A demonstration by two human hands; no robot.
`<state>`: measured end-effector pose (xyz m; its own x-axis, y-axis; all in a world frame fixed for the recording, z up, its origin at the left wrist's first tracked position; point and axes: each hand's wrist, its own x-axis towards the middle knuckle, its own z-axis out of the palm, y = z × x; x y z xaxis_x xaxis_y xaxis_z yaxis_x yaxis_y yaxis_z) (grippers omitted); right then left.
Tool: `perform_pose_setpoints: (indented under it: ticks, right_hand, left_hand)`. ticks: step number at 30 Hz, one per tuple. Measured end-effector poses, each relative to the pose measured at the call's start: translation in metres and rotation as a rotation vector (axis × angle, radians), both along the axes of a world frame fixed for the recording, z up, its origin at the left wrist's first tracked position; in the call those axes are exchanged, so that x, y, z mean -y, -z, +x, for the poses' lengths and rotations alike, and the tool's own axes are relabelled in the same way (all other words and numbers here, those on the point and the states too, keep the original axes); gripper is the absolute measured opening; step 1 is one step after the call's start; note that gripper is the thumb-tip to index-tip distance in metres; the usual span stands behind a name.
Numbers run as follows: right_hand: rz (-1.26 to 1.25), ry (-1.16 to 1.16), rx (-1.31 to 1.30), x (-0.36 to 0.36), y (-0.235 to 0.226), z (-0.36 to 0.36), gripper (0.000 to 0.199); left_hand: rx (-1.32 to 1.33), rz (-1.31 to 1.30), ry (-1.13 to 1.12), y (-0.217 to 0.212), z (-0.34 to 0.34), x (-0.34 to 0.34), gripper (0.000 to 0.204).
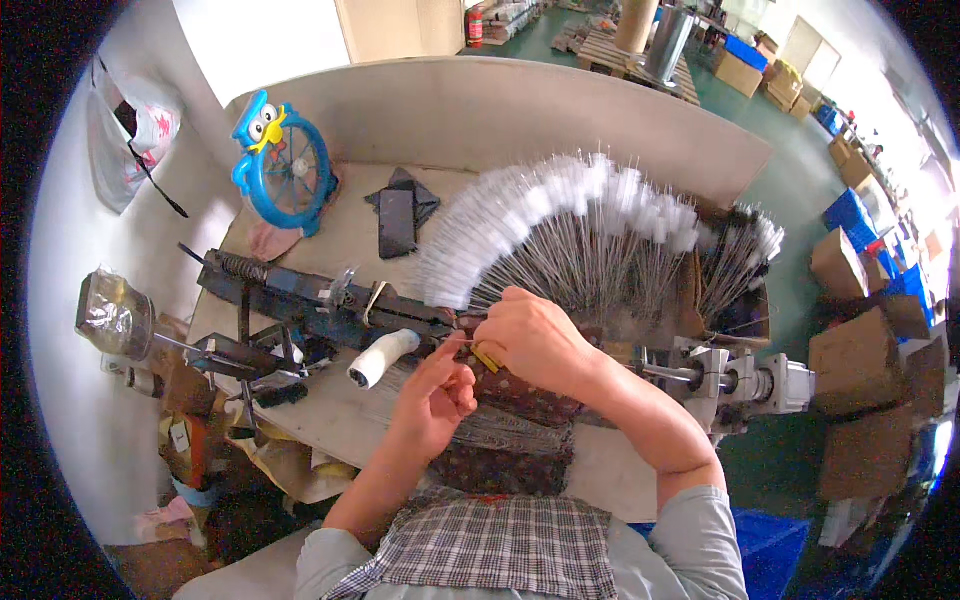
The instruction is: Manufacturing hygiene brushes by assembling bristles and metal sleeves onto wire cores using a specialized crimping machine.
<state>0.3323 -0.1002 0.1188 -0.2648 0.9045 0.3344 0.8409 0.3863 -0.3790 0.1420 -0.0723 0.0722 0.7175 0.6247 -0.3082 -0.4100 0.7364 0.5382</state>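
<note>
Head view showed a fan of thin wire-stemmed white bristle brushes (580, 235), too many to count, spread across the pale worktable (340, 235). One right hand (535, 340) was clenched over their gathered stems beside one dark metal clamp machine (320, 305). One left hand (438, 395) pinched a small yellow piece (486, 358). One white-wrapped handle (383, 357) lay just left.

A pale beige workbench (350, 235) carries a fanned bundle of white-bristled wire brushes (590, 230) across its far right part. A blue owl-shaped fan (285, 165) stands at the far left corner, with a dark flat folded cloth (400, 215) near it. A long black metal machine (300, 300) lies along the left edge, a white cloth-wrapped handle (383, 357) just beside it.
</note>
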Motion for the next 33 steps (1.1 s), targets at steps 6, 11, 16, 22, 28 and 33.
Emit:
perform_pose_setpoints:
  ticks: [6, 11, 16, 22, 28, 33]
  right_hand:
    - [-0.081, 0.245, 0.015, -0.016, 0.006, -0.013, 0.011]
    - [-0.14, 0.287, 0.071, -0.022, 0.005, -0.026, 0.013]
    - [-0.179, 0.321, 0.128, -0.026, 0.007, -0.029, 0.014]
    - [-0.236, 0.348, 0.201, -0.026, 0.003, -0.032, 0.015]
    - [0.071, 0.255, -0.058, -0.006, -0.002, -0.02, 0.013]
    - [0.193, 0.23, -0.083, 0.046, 0.001, -0.009, 0.016]
  left_hand:
    - [-0.258, -0.031, 0.068, 0.011, -0.032, -0.009, 0.027]
    - [-0.189, -0.1, -0.05, 0.012, -0.044, -0.024, 0.031]
    - [-0.082, -0.114, -0.04, 0.006, -0.039, -0.03, 0.041]
    - [-0.969, 1.035, 0.123, 0.042, -0.006, -0.03, 0.043]
    - [-0.877, 0.916, 0.15, 0.051, -0.004, -0.029, 0.025]
    - [-0.375, 0.381, -0.048, 0.059, 0.02, -0.002, 0.015]
